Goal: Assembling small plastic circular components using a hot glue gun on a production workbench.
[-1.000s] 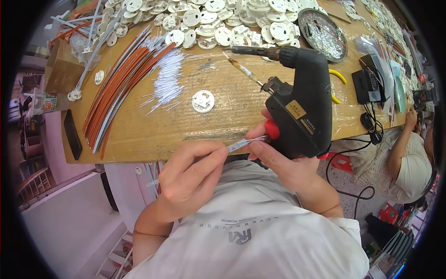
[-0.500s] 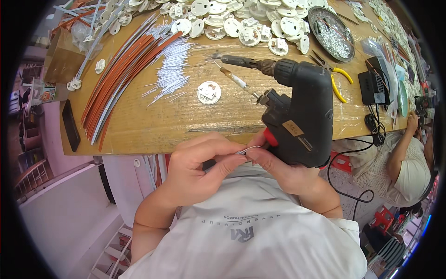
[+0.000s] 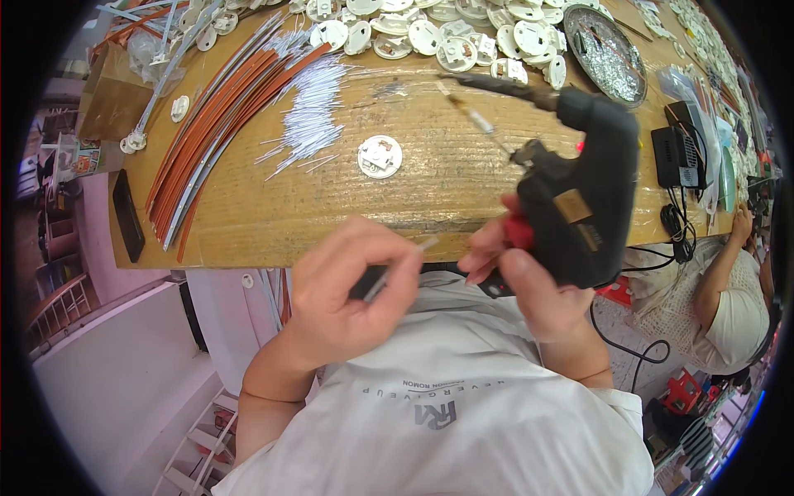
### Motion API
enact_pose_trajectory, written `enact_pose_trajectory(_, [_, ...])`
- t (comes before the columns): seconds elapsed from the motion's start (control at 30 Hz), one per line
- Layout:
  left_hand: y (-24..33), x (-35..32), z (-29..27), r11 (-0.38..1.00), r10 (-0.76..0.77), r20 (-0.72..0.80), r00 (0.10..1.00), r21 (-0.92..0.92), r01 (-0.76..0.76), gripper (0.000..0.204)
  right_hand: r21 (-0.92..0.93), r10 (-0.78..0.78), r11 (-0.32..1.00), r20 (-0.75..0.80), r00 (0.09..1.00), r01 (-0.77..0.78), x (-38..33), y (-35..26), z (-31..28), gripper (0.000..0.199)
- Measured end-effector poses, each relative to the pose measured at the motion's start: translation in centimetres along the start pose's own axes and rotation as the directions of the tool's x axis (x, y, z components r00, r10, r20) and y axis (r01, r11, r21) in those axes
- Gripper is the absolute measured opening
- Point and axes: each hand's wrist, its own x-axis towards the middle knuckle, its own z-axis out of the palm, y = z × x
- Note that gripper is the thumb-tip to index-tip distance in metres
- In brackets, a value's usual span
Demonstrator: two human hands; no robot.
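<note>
My right hand (image 3: pixel 538 293) is wrapped round the red trigger area of a black soldering gun (image 3: pixel 583 198), held tilted over the table's front edge. Its dark tip and a thin solder-feed tube (image 3: pixel 480 120) point to the far left. My left hand (image 3: pixel 351 285) is closed in a pinch, with the end of a small pale strip (image 3: pixel 428 242) sticking out past the fingertips. Something dark, partly hidden, shows inside that hand's curl. On the table beyond lies a round white disc (image 3: pixel 380 157) with small parts on it.
Long orange and white strips (image 3: pixel 223 124) lie at the left beside a bundle of short white wires (image 3: pixel 310 116). Many white discs (image 3: pixel 455 54) are heaped at the back, near a round metal dish (image 3: pixel 608 91). A black power box (image 3: pixel 678 153) and a person (image 3: pixel 695 289) are at right.
My hands have parted. The right hand has carried the soldering gun to the right, where it now covers the yellow-handled pliers. The left hand has drawn slightly left, still pinched.
</note>
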Motion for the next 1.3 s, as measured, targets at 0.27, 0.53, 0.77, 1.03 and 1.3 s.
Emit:
enact_pose_trajectory(0.27, [-2.3,3.5,-0.8,0.791,0.327,-0.039,0.944,0.558,-0.251,0.016,-0.329,-0.162,0.929,0.043,0.986,0.167,-0.7,0.1,-4.2,0.068])
enact_pose_trajectory(0.53, [-2.3,2.9,-1.3,0.851,0.262,0.011,0.965,0.468,-0.237,0.015,-0.337,-0.231,0.909,0.084,0.969,0.246,-0.5,-0.1,-4.1,0.018])
enact_pose_trajectory(0.77, [-2.8,2.3,-1.5,0.936,0.177,-0.007,0.984,0.310,-0.166,0.015,-0.435,-0.178,0.876,0.110,0.978,0.208,-0.7,-0.3,-4.5,0.036])
enact_pose_trajectory(1.03, [-3.4,2.6,-1.5,0.941,0.174,-0.019,0.985,0.297,-0.161,0.016,-0.572,-0.341,0.645,0.378,0.861,0.507,0.8,-0.3,-4.6,0.040])
enact_pose_trajectory(1.3, [-3.0,2.4,-1.6,0.948,0.140,0.011,0.990,0.286,-0.137,0.013,-0.580,-0.374,0.586,0.425,0.824,0.565,1.3,-0.6,-3.7,0.035])
